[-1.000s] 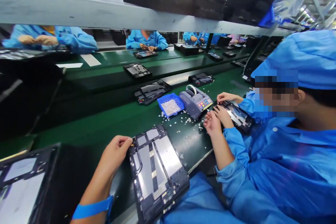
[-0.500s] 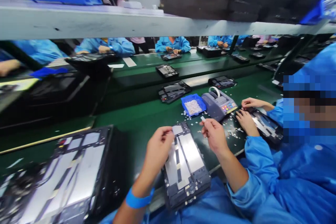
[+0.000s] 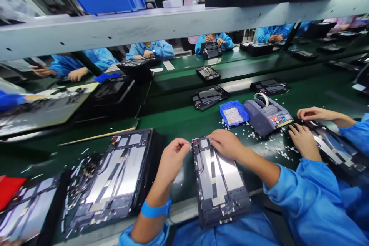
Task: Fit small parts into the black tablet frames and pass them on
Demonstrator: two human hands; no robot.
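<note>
The right hand [image 3: 226,144] has dropped onto the tablet's [image 3: 219,182] top edge, fingers pressed flat; the left hand [image 3: 173,157] pinches its corner. Thin, stiff, fragile: hold by the rim.

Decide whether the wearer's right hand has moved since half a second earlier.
Yes. The right hand dropped from beside the blue tray onto the tablet frame's top edge.

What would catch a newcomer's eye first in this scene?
First, the opened tablet chassis at the near edge of the green conveyor belt, with the left hand at its upper left corner and the right hand pressing its top edge. Just beyond sit a small blue parts tray and a grey tape dispenser amid scattered white scraps.
</note>
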